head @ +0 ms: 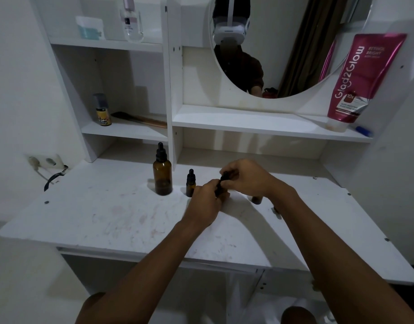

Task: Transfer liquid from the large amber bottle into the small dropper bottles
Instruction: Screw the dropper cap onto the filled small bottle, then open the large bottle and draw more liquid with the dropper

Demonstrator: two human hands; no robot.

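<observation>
Your left hand (207,199) is curled round the body of 1 small amber glass dropper bottle (221,184), and your right hand (245,177) pinches its black cap between thumb and fingertips. The bottle is mostly hidden, so I cannot tell whether the cap is loose.

The large amber glass bottle (162,176) stands upright to the left of your hands with its black dropper cap on. A second small amber bottle (190,184), also capped, sits just beside your left knuckles. A third small brown bottle (257,199) stands right under your right wrist.

That third bottle is the likeliest trouble: lower or swing your wrist while twisting and you will probably tip it. A jerk when the cap frees could also knock the second bottle.

You are working on a white desk top (121,213) marked with faint reddish smears. Behind it are white shelves, a round mirror (295,54), a pink squeeze tube (358,78) leaning against it, and a wall socket (47,161) at the left.
</observation>
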